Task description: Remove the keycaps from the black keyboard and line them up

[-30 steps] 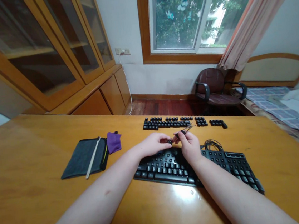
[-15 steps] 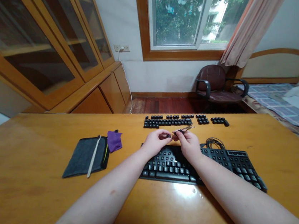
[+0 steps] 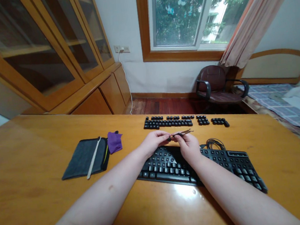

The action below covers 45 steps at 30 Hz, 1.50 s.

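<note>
Above the black keyboard (image 3: 170,173), my two hands meet fingertip to fingertip. My left hand (image 3: 155,142) is closed in a pinch on a small black keycap (image 3: 169,139), largely covered by the fingers. My right hand (image 3: 190,147) grips a keycap puller (image 3: 187,131) with a dark handle, its thin metal prongs pointing right. The keyboard's upper rows show bare key stems, while caps sit on its lower rows and right block. Loose black keycaps (image 3: 167,124) lie in rows behind the hands.
On the wooden desk (image 3: 117,210), a grey pouch (image 3: 80,156) lies to the left with a pale stick-like brush (image 3: 93,160) across it. A purple cloth (image 3: 114,141) touches the pouch. A coiled cable (image 3: 215,144) is behind the keyboard. An office chair (image 3: 213,83) stands beyond the desk.
My fingertips have come closer together, and the keycap puller has shifted slightly left and down. The left hand's fingers have straightened a little. Things on the desk stay put.
</note>
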Available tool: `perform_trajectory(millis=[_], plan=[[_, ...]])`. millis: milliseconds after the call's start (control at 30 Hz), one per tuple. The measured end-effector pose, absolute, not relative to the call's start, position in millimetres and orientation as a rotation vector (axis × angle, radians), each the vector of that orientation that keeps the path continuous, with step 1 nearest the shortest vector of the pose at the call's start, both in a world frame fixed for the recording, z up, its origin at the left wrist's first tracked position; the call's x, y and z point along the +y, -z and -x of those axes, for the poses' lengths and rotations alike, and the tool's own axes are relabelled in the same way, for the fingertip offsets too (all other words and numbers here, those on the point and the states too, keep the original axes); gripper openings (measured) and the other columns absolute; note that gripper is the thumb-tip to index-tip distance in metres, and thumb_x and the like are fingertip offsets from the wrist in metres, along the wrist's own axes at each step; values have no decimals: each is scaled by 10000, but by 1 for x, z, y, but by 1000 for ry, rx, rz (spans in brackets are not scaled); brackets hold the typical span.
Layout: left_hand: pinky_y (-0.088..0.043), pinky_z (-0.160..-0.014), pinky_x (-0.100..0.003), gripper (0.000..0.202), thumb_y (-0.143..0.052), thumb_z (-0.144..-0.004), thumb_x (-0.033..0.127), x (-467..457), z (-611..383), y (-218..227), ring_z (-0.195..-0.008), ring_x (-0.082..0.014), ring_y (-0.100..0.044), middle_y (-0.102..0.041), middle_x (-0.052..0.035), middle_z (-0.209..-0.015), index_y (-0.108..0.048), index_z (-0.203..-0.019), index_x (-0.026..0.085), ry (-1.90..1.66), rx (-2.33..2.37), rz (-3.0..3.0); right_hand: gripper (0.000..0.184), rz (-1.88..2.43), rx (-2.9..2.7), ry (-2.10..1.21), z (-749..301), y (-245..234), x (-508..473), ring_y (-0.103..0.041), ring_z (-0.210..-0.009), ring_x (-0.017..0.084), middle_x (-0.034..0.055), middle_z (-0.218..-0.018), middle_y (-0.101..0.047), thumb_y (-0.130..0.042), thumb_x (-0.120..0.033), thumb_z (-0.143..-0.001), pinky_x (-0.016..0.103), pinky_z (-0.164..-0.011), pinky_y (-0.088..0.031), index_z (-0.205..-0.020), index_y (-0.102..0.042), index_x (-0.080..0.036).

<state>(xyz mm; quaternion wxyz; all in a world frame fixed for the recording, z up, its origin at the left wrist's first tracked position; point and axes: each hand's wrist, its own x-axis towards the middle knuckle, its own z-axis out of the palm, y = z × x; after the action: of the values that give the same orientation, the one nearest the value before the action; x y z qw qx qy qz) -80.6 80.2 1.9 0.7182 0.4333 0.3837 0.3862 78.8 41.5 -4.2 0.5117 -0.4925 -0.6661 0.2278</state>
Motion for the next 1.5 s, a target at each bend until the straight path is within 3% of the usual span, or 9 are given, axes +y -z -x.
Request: perform_trajectory(millis=[300,533,733,1000,1100,1267,1333,1500], plan=[[-448,-738,-263,316,-805,-533,279,82,81,-1,-691,-113,-603,-683,-50,-770,-684,-774,112,-831,838,-912,249,1105,-1806,-450,-81,-3,39,-651,-795,202,55,-838,-709,-473,-334,-878,339,-742,-502,-870,-701,-234],[-482,-659,-238,211,-677,-719,267,87,82,3,-653,-91,-600,-646,-34,-787,-648,-891,149,-964,969,-850,221,1021,-1959,-422,-77,-2,34,-654,-762,186,55,-804,-711,-494,-310,-870,311,-714,-501,-811,-687,-220],[-487,-794,-264,259,-709,-663,190,90,86,-5,-709,-91,-614,-646,-23,-774,-650,-911,140,-1024,993,-849,257,1098,-1792,-341,-77,-4,32,-659,-755,190,60,-786,-711,-466,-309,-879,307,-697,-505,-788,-683,-205],[-478,-798,-332,276,-647,-703,236,124,105,-35,-762,-182,-628,-670,-64,-872,-656,-969,161,-1060,1323,-1687,242,1074,-1763,-381,-76,-4,30,-661,-766,191,57,-802,-712,-476,-303,-871,315,-721,-508,-786,-686,-217],[-449,-836,-323,260,-606,-753,271,135,100,-35,-864,-210,-613,-665,-76,-995,-674,-991,192,-943,1397,-2093,239,1078,-1759,-381,-77,-5,30,-661,-760,192,56,-803,-713,-477,-302,-869,318,-719,-509,-787,-687,-223],[-306,-998,-394,219,-612,-754,241,144,89,-17,-964,-232,-590,-691,-60,-982,-684,-961,238,-595,1350,-2517,254,1097,-1768,-363,-78,-5,31,-659,-766,192,54,-805,-713,-467,-324,-872,316,-722,-509,-790,-688,-228],[-222,-1042,-435,203,-618,-745,221,145,88,-8,-979,-233,-582,-692,-62,-968,-683,-937,237,-582,1321,-2621,258,1092,-1770,-353,-78,-5,31,-659,-766,189,53,-801,-712,-464,-325,-875,312,-724,-508,-791,-687,-227],[-165,-1062,-458,121,-663,-709,253,148,90,6,-1165,-256,-459,-660,-56,-1044,-699,-824,251,-602,1284,-2666,254,1089,-1776,-353,-76,-7,30,-660,-752,191,57,-789,-713,-466,-317,-871,314,-715,-509,-790,-688,-223]])
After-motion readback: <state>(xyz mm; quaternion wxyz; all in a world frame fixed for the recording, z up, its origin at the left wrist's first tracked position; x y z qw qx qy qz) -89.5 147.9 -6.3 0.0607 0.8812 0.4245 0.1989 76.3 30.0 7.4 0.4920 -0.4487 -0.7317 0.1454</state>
